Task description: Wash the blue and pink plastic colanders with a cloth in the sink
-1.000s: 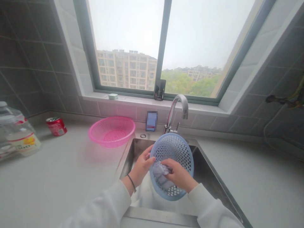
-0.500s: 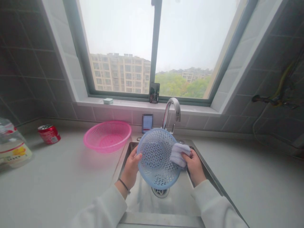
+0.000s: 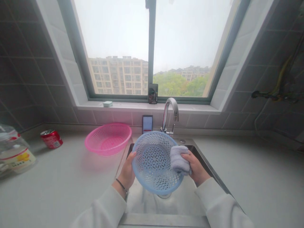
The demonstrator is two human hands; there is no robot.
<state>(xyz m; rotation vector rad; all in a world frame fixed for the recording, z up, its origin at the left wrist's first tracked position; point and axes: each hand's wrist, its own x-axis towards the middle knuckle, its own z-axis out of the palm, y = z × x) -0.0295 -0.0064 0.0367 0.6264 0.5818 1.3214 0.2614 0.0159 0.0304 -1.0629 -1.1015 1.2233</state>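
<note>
A round blue plastic basket (image 3: 152, 164) with a cut-out pattern is held over the steel sink (image 3: 206, 166), its inside facing me. My left hand (image 3: 128, 172) grips its left rim, fingers curled round the edge. My right hand (image 3: 196, 167) is closed on a pale lilac cloth (image 3: 178, 158) and presses it against the basket's right rim.
A pink basket (image 3: 108, 142) stands on the grey counter left of the sink. A red can (image 3: 51, 138) lies farther left, beside a clear plastic bottle (image 3: 13, 152). The chrome tap (image 3: 169, 115) rises behind the sink, with a phone (image 3: 147, 124) leaning on the wall.
The cloth has moved from the basket's middle to its right rim. The basket has turned to face me more and shifted slightly left.
</note>
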